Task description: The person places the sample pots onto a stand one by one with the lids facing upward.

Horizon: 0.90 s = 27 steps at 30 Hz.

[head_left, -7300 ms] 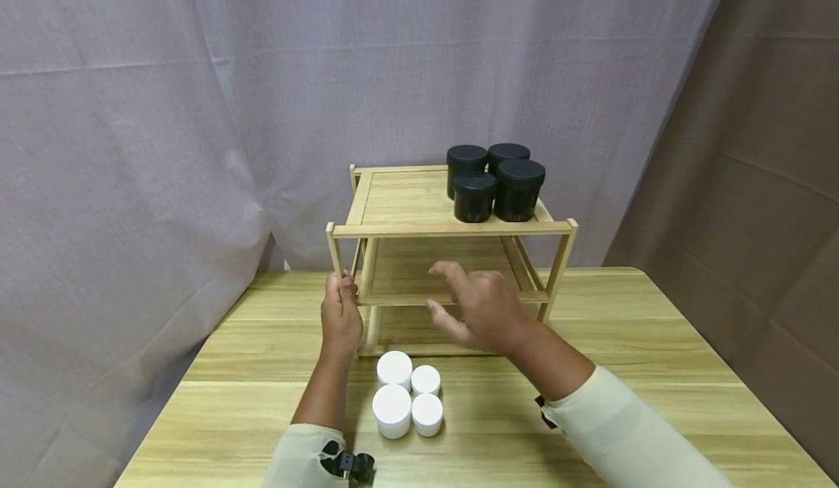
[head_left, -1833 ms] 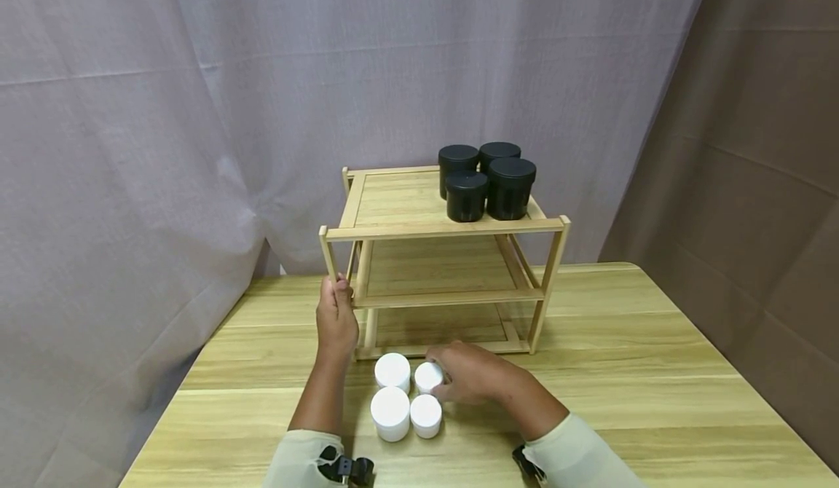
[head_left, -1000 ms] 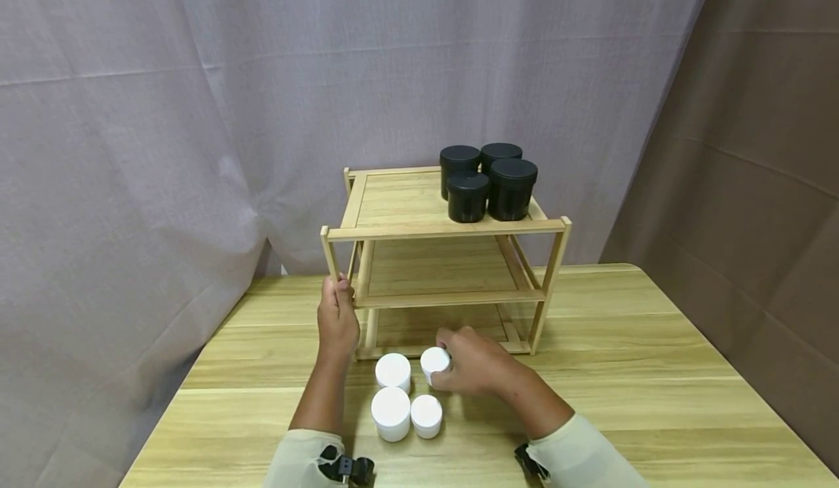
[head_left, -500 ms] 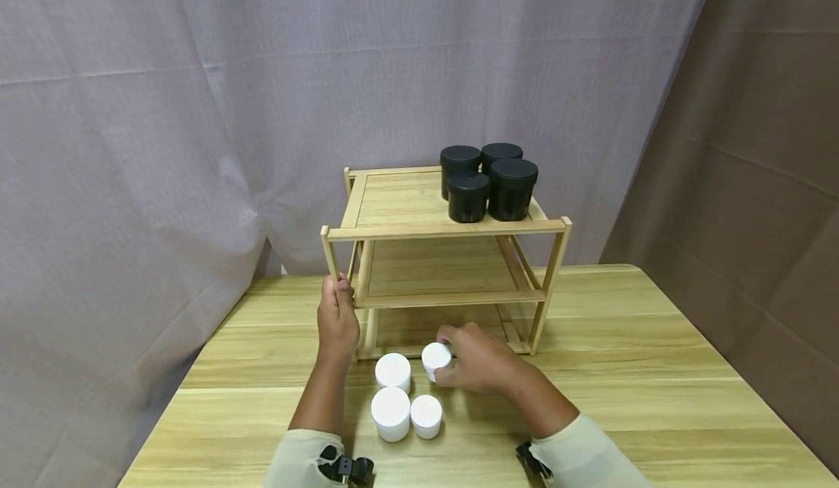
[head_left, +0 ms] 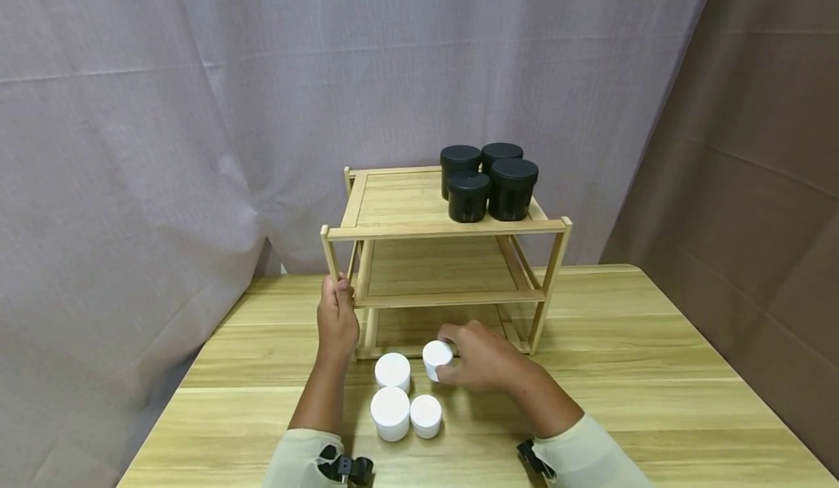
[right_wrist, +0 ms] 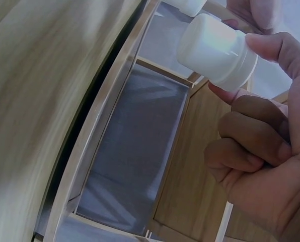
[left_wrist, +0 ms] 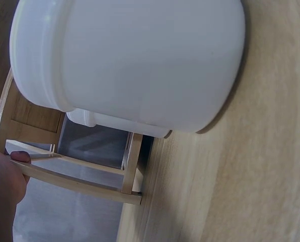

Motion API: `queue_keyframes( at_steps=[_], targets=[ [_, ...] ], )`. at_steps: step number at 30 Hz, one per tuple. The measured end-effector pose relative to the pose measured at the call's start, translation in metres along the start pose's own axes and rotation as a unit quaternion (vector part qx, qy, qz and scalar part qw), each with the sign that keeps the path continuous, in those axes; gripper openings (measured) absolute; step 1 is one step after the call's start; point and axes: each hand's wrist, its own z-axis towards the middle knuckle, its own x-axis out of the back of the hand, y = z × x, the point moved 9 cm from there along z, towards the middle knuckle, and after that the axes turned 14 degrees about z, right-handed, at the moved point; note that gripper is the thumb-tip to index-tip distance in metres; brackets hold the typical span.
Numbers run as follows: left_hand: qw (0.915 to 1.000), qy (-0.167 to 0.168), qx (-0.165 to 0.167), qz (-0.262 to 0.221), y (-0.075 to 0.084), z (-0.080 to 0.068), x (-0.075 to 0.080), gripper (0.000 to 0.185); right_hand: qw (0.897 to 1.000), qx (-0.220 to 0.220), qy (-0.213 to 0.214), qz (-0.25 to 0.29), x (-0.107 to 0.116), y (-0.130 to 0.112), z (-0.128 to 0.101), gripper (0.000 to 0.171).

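Head view: four black jars point(head_left: 468, 202), seemingly dealt with, are stood on the wooden rack point(head_left: 400, 198). Three white jars point(head_left: 391, 414) are left on the table point(head_left: 642, 379). A post point(head_left: 331, 255) is gripped by the left hand point(head_left: 337, 325).

Left wrist view: plain jar sides; no writing.

Right wrist view: small white jar point(right_wrist: 215, 48), unmarked where visible, pinched near its lid by the right hand point(right_wrist: 263, 126), raised before the rack, not yet shelved.
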Motion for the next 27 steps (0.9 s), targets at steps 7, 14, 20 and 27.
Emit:
queue_keyframes(
  at_steps=[7, 14, 20, 27],
  targets=[
    [0.9998, -0.012, 0.018, 0.001, -0.003, 0.0, -0.002, 0.038, 1.0, -0.009, -0.003, 0.018, 0.004, -0.001, -0.003, 0.03],
    [0.9997, -0.015, 0.017, -0.002, -0.004, 0.001, -0.002, 0.039, 1.0, -0.008, 0.005, 0.011, 0.012, -0.006, -0.005, 0.03],
    [0.9998, -0.014, 0.014, -0.004, -0.004, 0.001, -0.003, 0.034, 1.0, -0.015, 0.022, -0.01, 0.02, -0.01, -0.009, 0.03],
    [0.9998, -0.006, 0.017, -0.006, -0.005, 0.001, -0.002, 0.033, 0.999, -0.014, 0.024, -0.03, 0.022, -0.016, -0.011, 0.032]
  ],
)
